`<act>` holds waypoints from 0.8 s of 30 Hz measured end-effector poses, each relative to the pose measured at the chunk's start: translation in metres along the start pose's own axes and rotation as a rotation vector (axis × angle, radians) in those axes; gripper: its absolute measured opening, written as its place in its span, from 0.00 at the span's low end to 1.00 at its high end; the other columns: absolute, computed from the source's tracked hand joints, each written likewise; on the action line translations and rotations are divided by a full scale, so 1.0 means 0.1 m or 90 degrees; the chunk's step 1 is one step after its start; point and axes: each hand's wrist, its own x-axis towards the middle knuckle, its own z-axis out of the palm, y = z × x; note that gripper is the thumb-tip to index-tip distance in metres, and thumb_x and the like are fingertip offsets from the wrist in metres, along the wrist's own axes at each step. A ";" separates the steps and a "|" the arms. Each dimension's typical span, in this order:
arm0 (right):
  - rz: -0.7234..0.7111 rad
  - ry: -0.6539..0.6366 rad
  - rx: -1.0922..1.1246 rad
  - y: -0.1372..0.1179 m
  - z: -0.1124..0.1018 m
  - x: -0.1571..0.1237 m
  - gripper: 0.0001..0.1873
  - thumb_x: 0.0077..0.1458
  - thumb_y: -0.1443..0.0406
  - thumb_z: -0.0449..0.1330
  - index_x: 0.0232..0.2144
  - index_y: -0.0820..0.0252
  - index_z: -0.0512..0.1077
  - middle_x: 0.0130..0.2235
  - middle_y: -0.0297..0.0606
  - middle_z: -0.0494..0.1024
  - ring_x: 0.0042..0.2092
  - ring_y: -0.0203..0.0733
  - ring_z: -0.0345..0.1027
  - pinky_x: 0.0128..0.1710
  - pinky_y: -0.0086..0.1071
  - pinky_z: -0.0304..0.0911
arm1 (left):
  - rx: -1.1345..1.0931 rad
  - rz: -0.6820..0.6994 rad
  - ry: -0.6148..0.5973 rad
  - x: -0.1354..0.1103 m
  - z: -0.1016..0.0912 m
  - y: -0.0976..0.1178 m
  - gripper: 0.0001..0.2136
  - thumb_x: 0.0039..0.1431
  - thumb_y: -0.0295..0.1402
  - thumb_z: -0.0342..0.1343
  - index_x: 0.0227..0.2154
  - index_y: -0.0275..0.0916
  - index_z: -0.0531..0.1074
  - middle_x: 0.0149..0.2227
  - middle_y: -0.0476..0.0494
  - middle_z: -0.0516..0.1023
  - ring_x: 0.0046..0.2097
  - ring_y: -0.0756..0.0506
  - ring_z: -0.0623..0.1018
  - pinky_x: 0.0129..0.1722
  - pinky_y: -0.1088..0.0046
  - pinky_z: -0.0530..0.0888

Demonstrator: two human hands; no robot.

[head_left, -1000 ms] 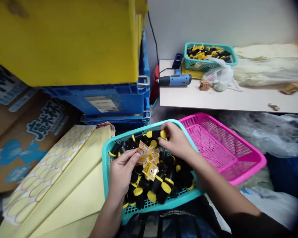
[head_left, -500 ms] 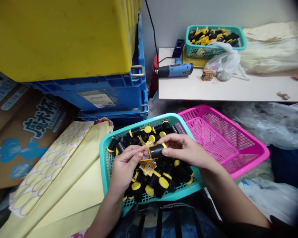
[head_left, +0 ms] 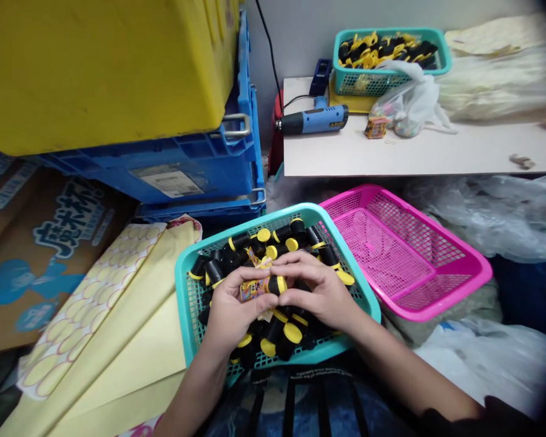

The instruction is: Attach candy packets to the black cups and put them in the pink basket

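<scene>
My left hand and my right hand meet above a teal plastic basket. Between them lies a black cylinder with a yellow end, gripped by my right fingers. My left fingers pinch a small orange printed packet, which is pressed against the cylinder's side. Many similar black cylinders with yellow caps fill the basket in a loose heap. A few more printed packets lie among them, partly hidden under my hands.
A pink mesh basket lies to the right of the teal one. Behind stands a white shelf holding a smaller teal basket of parts, a blue corded power tool and a plastic bag. Blue crates stack at left.
My hands have drawn closer together, and the black cylinder has moved from my right hand's grip to rest against the packet in my left fingers. The whole view has shifted slightly.
</scene>
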 end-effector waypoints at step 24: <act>-0.255 0.074 -0.427 -0.24 -0.40 -0.26 0.20 0.57 0.66 0.61 0.52 0.53 0.67 0.44 0.38 0.73 0.46 0.40 0.67 0.47 0.37 0.64 | 0.079 -0.065 -0.256 0.03 0.09 0.12 0.28 0.50 0.39 0.65 0.53 0.44 0.62 0.48 0.40 0.77 0.45 0.44 0.78 0.43 0.69 0.76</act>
